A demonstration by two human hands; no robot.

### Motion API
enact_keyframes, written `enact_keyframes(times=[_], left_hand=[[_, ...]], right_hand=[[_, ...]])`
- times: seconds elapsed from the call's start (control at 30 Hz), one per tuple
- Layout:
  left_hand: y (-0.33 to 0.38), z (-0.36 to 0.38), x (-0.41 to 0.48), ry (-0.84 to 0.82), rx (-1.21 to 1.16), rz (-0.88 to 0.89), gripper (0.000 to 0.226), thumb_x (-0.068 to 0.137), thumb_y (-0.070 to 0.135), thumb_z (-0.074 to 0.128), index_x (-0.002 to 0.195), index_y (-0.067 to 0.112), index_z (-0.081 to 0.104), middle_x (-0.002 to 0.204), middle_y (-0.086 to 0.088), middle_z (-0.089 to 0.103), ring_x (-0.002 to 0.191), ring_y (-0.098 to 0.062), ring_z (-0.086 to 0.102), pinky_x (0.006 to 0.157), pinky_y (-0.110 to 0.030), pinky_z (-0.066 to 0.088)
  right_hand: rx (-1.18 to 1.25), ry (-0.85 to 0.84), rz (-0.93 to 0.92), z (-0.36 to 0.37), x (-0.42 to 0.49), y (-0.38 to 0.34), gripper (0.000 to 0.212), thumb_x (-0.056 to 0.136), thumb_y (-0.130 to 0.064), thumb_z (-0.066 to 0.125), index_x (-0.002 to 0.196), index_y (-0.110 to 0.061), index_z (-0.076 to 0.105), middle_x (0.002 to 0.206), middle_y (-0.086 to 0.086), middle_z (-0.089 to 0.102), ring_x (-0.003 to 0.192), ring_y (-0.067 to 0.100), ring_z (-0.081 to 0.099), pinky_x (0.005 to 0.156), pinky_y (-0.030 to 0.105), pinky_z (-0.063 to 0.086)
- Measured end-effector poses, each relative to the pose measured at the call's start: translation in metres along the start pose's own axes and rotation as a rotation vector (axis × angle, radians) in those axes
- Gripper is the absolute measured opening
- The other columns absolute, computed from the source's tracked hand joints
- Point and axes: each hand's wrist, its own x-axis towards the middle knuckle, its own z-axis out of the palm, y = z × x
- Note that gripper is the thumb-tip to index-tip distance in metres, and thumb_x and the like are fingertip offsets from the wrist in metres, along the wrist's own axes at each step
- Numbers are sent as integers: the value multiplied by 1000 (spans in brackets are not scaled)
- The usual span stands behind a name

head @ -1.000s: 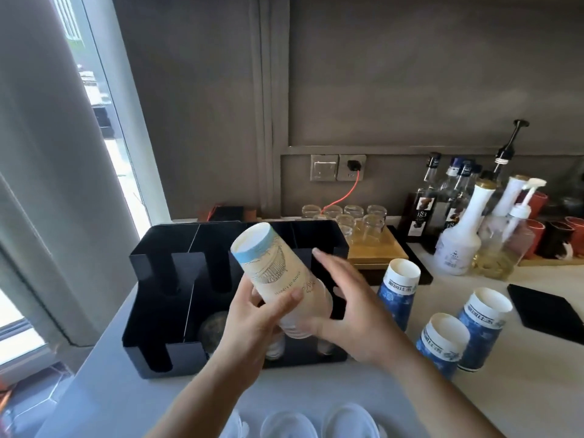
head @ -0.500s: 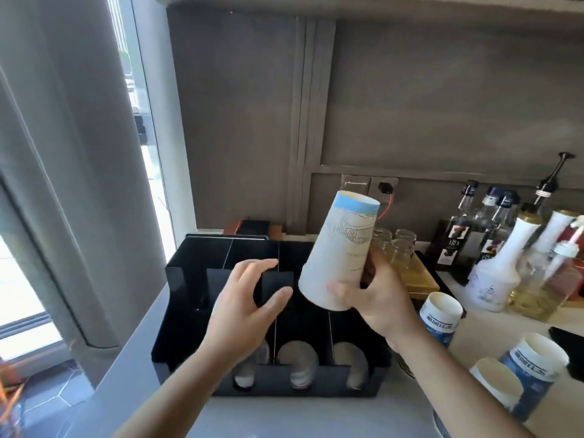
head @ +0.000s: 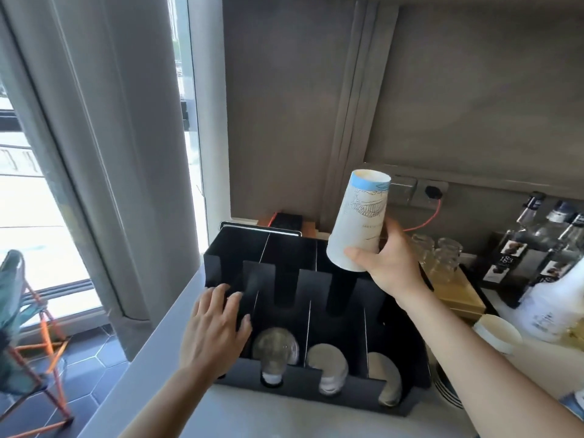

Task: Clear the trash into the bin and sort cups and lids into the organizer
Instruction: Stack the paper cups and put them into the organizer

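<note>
We are in the middle of the sorting step, with a stack of paper cups (head: 358, 226) held upside down in our right hand (head: 390, 263), fingers and thumb wrapped around its wide open end, so the blue-banded base points up and tilts slightly away from us. The stack hangs in the air above the rear of the black organizer (head: 316, 311), which sits near the left edge of the worktop (head: 284, 418), close to the window side. Our left hand (head: 215, 330) is open, fingers spread, resting against the organizer's left front part as if to steady it; it grips nothing. In the organizer's front row three slots already hold lids: clear domed lids (head: 275, 352) in the left one, white lids (head: 328, 365) in the middle one, and more pale lids (head: 384, 380) in the right one. The tall rear compartments behind them look empty from here, though their floors are dark and hard to read. We judge that the next move calls for bringing the stack down over one rear compartment, lining its wide mouth up between the dividers, and lowering it straight so the rim does not catch on a partition. Toward the right edge of the worktop stand syrup bottles (head: 537, 248) and small glasses (head: 439, 251), apart from our work.
</note>
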Motion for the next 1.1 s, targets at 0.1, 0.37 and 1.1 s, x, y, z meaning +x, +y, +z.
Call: enact_keyframes(times=[0.1, 0.37, 1.1], left_hand=[[-2, 4, 1, 0, 11, 45, 35, 92, 37, 45, 108, 14, 66, 113, -10, 62, 106, -35, 53, 104, -49, 43], [-7, 12, 1, 7, 25, 70, 27, 93, 37, 44, 105, 19, 61, 110, -7, 56, 104, -33, 52, 112, -47, 35], [-5, 10, 0, 9, 36, 74, 34, 92, 35, 47, 116, 15, 61, 116, -11, 59, 108, -35, 53, 112, -49, 35]], right_hand=[[-87, -12, -17, 11, 1, 4, 70, 57, -45, 82, 118, -41, 49, 108, -28, 62, 94, -4, 61, 74, 23, 50], [-241, -21, -68, 21, 1, 13, 80, 54, -54, 77, 127, -38, 46, 108, -21, 56, 93, 8, 55, 75, 29, 41], [-473, -169, 14, 22, 9, 16, 68, 58, -48, 81, 116, -22, 55, 116, 1, 68, 116, 29, 58, 88, 43, 53]])
